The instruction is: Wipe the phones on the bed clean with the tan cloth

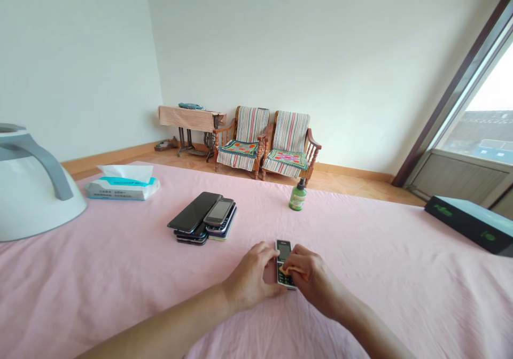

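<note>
A slim keypad mobile phone [284, 250] lies face up on the pink tablecloth, its dark screen toward the far side and its keys toward me. My left hand [251, 274] grips the phone along its left side, fingertips near the screen and thumb at the bottom end. My right hand [315, 276] pinches a small orange cloth [295, 270] and presses it onto the keypad. Part of the keys is hidden under the cloth and fingers. Left of my hands are two stacks of phones [196, 213], with a large dark smartphone on top of one.
A green spray bottle [297, 197] stands beyond my hands. To the left are a tissue pack [122, 189] and a large white kettle [36, 188]. A black box [465, 223] sits at the right edge. Two wooden chairs [286, 158] stand beyond the pink tablecloth [132, 295].
</note>
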A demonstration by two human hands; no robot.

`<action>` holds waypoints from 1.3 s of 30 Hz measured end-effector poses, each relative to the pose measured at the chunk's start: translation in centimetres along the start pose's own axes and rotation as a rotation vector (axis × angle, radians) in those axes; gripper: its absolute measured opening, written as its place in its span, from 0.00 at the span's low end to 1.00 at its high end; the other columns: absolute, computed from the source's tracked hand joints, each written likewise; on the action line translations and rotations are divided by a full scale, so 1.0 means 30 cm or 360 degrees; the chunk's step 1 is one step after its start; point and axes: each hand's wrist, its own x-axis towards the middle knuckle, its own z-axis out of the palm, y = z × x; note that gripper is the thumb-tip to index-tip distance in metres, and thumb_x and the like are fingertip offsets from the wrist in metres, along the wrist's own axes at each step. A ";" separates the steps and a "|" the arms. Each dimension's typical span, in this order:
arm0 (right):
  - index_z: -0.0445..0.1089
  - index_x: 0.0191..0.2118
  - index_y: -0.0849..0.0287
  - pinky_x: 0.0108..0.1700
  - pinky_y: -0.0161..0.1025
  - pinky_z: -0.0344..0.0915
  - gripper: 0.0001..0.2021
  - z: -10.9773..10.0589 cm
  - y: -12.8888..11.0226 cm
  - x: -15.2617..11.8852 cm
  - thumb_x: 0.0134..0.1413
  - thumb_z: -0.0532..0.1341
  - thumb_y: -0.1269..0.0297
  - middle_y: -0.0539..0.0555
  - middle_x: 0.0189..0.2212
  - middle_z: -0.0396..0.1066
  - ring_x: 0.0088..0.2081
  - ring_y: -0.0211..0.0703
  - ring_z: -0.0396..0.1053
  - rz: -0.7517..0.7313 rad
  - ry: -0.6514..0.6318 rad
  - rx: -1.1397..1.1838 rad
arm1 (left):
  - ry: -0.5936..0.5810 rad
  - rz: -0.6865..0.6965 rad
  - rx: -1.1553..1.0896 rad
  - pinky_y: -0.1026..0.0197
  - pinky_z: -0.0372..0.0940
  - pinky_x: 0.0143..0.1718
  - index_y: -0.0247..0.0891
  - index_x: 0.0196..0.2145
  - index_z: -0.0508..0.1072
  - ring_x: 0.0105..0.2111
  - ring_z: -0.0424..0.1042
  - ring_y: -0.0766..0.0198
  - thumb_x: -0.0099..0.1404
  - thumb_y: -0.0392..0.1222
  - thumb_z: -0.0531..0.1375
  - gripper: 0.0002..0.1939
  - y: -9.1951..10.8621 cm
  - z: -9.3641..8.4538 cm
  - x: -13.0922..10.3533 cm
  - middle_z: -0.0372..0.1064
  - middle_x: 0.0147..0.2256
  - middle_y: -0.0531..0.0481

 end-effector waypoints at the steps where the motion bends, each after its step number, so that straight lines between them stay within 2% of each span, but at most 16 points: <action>1: 0.71 0.28 0.61 0.34 0.31 0.60 0.16 -0.004 -0.003 -0.005 0.45 0.51 0.87 0.51 0.31 0.64 0.32 0.35 0.66 -0.0007 -0.0025 0.0006 | -0.0011 0.0002 -0.0002 0.58 0.63 0.38 0.36 0.43 0.72 0.38 0.66 0.57 0.46 0.41 0.72 0.25 -0.003 -0.002 0.003 0.66 0.38 0.47; 5: 0.71 0.28 0.60 0.33 0.30 0.59 0.18 -0.009 -0.013 -0.006 0.45 0.51 0.87 0.51 0.31 0.65 0.32 0.34 0.66 -0.0004 -0.0072 0.0032 | -0.0087 0.0021 -0.0032 0.62 0.63 0.34 0.36 0.43 0.72 0.34 0.67 0.61 0.45 0.41 0.72 0.26 -0.021 -0.012 0.015 0.66 0.36 0.50; 11: 0.72 0.30 0.61 0.35 0.32 0.60 0.17 0.012 -0.009 0.010 0.49 0.51 0.86 0.53 0.32 0.65 0.33 0.36 0.65 0.0023 0.0040 0.0057 | -0.0127 0.0005 -0.0032 0.62 0.62 0.37 0.38 0.43 0.71 0.36 0.65 0.61 0.45 0.40 0.73 0.27 -0.042 -0.017 0.015 0.65 0.37 0.51; 15: 0.71 0.29 0.60 0.33 0.31 0.59 0.17 0.006 -0.014 -0.010 0.50 0.51 0.86 0.51 0.31 0.64 0.32 0.34 0.64 0.0016 -0.0072 0.0111 | -0.0159 -0.0009 -0.0040 0.61 0.63 0.38 0.38 0.47 0.70 0.36 0.65 0.61 0.45 0.41 0.73 0.31 -0.049 -0.015 0.014 0.64 0.38 0.51; 21: 0.71 0.29 0.60 0.34 0.31 0.59 0.17 0.008 -0.010 -0.003 0.49 0.51 0.87 0.51 0.32 0.64 0.33 0.35 0.64 0.0004 -0.0026 0.0110 | -0.0171 -0.0004 -0.0030 0.61 0.62 0.38 0.38 0.43 0.71 0.37 0.65 0.61 0.45 0.38 0.73 0.27 -0.035 -0.021 0.017 0.64 0.38 0.51; 26: 0.72 0.29 0.59 0.30 0.29 0.57 0.19 -0.020 0.005 -0.026 0.44 0.52 0.89 0.49 0.29 0.63 0.29 0.32 0.64 0.0103 -0.0070 0.0060 | -0.0161 -0.0054 -0.0046 0.59 0.63 0.42 0.37 0.48 0.69 0.40 0.66 0.59 0.45 0.36 0.73 0.33 -0.028 -0.020 0.014 0.65 0.40 0.49; 32: 0.72 0.28 0.60 0.33 0.29 0.58 0.18 -0.001 -0.012 -0.015 0.44 0.52 0.88 0.50 0.31 0.65 0.32 0.33 0.65 0.0054 -0.0044 0.0119 | -0.0166 -0.0022 -0.0049 0.59 0.63 0.40 0.37 0.47 0.70 0.38 0.66 0.59 0.45 0.35 0.73 0.30 -0.031 -0.019 0.014 0.65 0.40 0.49; 37: 0.73 0.27 0.60 0.30 0.28 0.56 0.18 -0.009 -0.005 -0.016 0.42 0.52 0.89 0.49 0.27 0.64 0.28 0.32 0.64 0.0186 -0.0007 0.0054 | -0.0155 -0.0044 -0.0056 0.57 0.63 0.43 0.37 0.47 0.69 0.40 0.66 0.58 0.45 0.35 0.73 0.31 -0.023 -0.022 0.013 0.65 0.41 0.49; 39: 0.73 0.26 0.60 0.30 0.28 0.57 0.18 -0.010 -0.003 -0.016 0.42 0.52 0.88 0.49 0.28 0.64 0.29 0.32 0.64 0.0162 0.0011 0.0061 | -0.0154 -0.0032 -0.0067 0.57 0.63 0.44 0.37 0.47 0.69 0.41 0.66 0.58 0.45 0.35 0.73 0.31 -0.025 -0.021 0.013 0.65 0.41 0.49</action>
